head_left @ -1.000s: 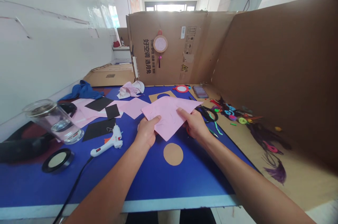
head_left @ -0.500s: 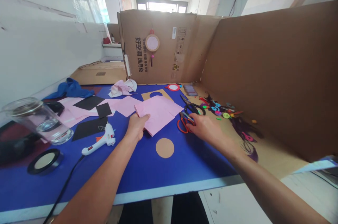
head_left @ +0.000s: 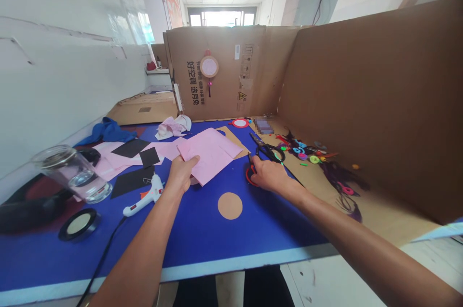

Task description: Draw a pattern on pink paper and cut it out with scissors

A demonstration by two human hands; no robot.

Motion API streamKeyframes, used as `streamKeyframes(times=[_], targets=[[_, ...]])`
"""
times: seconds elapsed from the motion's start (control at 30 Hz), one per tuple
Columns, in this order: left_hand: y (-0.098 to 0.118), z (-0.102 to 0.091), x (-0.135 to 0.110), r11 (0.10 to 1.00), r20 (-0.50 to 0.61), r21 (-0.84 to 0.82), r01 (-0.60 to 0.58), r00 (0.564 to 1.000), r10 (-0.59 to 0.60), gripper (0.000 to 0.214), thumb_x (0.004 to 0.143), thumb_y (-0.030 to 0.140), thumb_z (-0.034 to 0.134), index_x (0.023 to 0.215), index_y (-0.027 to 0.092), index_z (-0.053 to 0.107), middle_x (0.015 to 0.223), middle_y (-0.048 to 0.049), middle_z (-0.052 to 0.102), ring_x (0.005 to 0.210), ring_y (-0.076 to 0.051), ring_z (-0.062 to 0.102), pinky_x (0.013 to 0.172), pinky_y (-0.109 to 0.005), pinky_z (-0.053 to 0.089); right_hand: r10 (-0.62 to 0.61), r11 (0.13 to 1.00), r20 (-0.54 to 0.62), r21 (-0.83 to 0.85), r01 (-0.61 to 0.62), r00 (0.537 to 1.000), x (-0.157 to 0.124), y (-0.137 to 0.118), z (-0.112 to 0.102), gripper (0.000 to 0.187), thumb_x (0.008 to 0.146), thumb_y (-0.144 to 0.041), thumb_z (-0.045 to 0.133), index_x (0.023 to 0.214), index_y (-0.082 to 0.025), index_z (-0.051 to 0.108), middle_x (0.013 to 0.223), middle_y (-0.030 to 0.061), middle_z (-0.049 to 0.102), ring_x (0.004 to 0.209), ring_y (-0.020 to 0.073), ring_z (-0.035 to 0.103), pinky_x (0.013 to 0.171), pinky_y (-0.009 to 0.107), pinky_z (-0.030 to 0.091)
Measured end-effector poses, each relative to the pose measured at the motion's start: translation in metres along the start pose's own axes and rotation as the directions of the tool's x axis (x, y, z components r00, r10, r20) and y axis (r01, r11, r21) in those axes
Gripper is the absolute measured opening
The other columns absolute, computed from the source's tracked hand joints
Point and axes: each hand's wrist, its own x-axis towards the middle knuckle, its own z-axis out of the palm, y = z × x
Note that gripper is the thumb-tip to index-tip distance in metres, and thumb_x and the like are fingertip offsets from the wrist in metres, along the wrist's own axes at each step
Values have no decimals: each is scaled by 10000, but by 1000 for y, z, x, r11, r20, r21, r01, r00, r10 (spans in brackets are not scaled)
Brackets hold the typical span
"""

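My left hand [head_left: 182, 175] is closed on the lower left edge of a pink paper sheet [head_left: 211, 152], which is held tilted above the table. A bit of something tan shows under the sheet beside my fingers; its kind is hidden. My right hand [head_left: 268, 173] is closed around red-handled scissors [head_left: 249, 174], low over the blue table. Their blades are mostly hidden, with a dark tip showing. Just beyond lie black-handled scissors [head_left: 269, 148]. A round cardboard disc [head_left: 230, 206] lies flat between my forearms.
To the left are a white glue gun [head_left: 146, 199] with its cord, a roll of tape [head_left: 79, 224], a glass jar [head_left: 88, 184] and black paper pieces [head_left: 134, 181]. Colourful beads and tassels [head_left: 302, 150] lie at the right. Cardboard walls [head_left: 361, 104] stand behind and on the right.
The red-handled scissors have turned in my right hand, and the hand has shifted slightly left. My left hand still holds the pink paper. The camera view has moved a little.
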Motion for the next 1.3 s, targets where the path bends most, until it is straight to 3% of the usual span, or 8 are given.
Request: streamKeyframes(times=[0.2, 0.37, 0.5, 0.63, 0.73, 0.87, 0.97, 1.3], targets=[[11, -5, 2, 997, 15, -73, 3, 1000, -2, 467, 725, -13, 880, 1164, 125, 802, 1065, -151, 866, 957, -309, 854, 935, -471, 696, 25, 944, -17, 329, -18, 1000, -11, 23, 7, 414, 947, -243, 633, 1356, -186, 599, 992, 145, 830, 892, 307, 812, 725, 335, 522], [16, -5, 0, 994, 18, -104, 14, 1000, -12, 570, 712, -20, 896, 1248, 143, 789, 1087, -153, 867, 985, -318, 856, 939, -459, 698, 6, 444, 112, 890, -103, 994, -17, 48, 23, 491, 815, -189, 659, 1293, -212, 552, 662, -55, 695, 546, 170, 684, 520, 237, 433], [18, -6, 0, 996, 34, -92, 3, 999, 0, 588, 720, -11, 898, 1274, 152, 786, 1115, -155, 865, 998, -324, 855, 943, -462, 699, -21, 158, 191, 970, -186, 981, -25, 56, 26, 591, 738, -218, 713, 1315, -228, 584, 858, 11, 811, 530, 126, 638, 491, 215, 386], [19, -9, 1, 996, 61, -90, -6, 998, 12, 633, 711, 7, 911, 1309, 166, 774, 1113, -148, 867, 1030, -338, 850, 955, -471, 697, -71, 1, 199, 980, -200, 977, -36, 55, 31, 660, 696, -295, 884, 1299, -246, 621, 863, -2, 782, 555, 123, 605, 558, 244, 461], [21, -10, 1, 994, 85, -109, -13, 996, 22, 642, 690, 22, 925, 1298, 164, 775, 1149, -154, 863, 1049, -344, 846, 965, -476, 695, -178, -15, 147, 988, -152, 973, -48, 51, 36, 705, 706, -501, 988, 1253, -233, 633, 736, -69, 629, 568, 117, 552, 542, 237, 409], [25, -11, -1, 991, 118, -135, -19, 992, 35, 581, 666, 46, 941, 1220, 143, 795, 1203, -169, 852, 1103, -360, 832, 1009, -493, 681, -285, 0, 39, 999, -40, 958, -63, 41, 31, 593, 888, -767, 793, 1077, -231, 623, 833, -20, 627, 700, 144, 574, 598, 259, 427], [28, -10, -4, 991, 127, -135, -13, 991, 30, 602, 642, 65, 966, 1214, 143, 797, 1204, -175, 851, 1146, -384, 818, 1032, -517, 671, -309, 103, 20, 995, 13, 951, -65, 31, 23, 578, 932, -786, 736, 944, -231, 578, 796, -21, 602, 694, 136, 529, 629, 261, 418], [31, -6, -12, 987, 173, -157, 13, 985, 15, 796, 527, 136, 1051, 1278, 147, 788, 1240, -187, 842, 1205, -427, 790, 1050, -548, 661, -380, 143, -23, 986, 83, 925, -46, 17, 30, 636, 925, -837, 697, 1028, -217, 599, 780, -51, 481, 616, 107, 454, 557, 256, 327]])
